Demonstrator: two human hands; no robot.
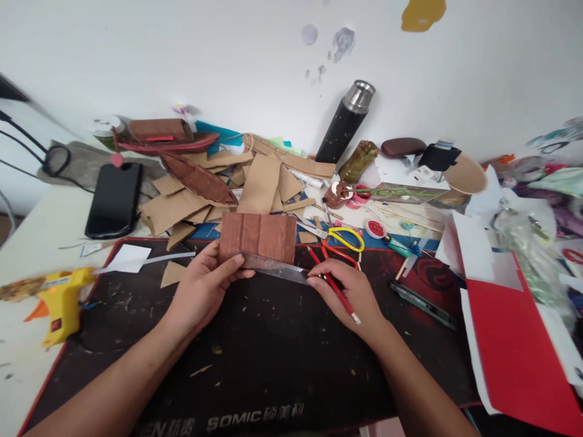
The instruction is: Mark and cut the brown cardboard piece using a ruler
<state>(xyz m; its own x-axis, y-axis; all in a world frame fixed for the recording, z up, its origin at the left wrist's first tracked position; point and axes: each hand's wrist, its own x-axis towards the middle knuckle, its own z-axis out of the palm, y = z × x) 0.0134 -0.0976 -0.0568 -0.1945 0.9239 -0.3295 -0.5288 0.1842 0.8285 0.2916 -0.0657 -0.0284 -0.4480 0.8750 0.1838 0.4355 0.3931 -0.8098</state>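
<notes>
My left hand (204, 285) is closed on a brown painted cardboard piece (259, 233), folded into upright sections, with its thumb pressing a clear ruler (273, 267) against the lower part. The ruler slants down to the right across the piece. My right hand (348, 294) is closed round a red pencil (336, 290), its white eraser end pointing down toward me. The right fingertips also meet the ruler's right end. Behind the piece lie scissors (346, 238) with yellow and orange handles. Both hands are above the black desk mat (273, 352).
Cardboard scraps (259, 182) and a brown boat model (168, 142) stand behind. On the left are a yellow glue gun (64, 297) and a black phone (113, 199). A thermos (346, 121), paint pots (339, 193), a cutter (423, 303) and red paper (514, 346) are to the right.
</notes>
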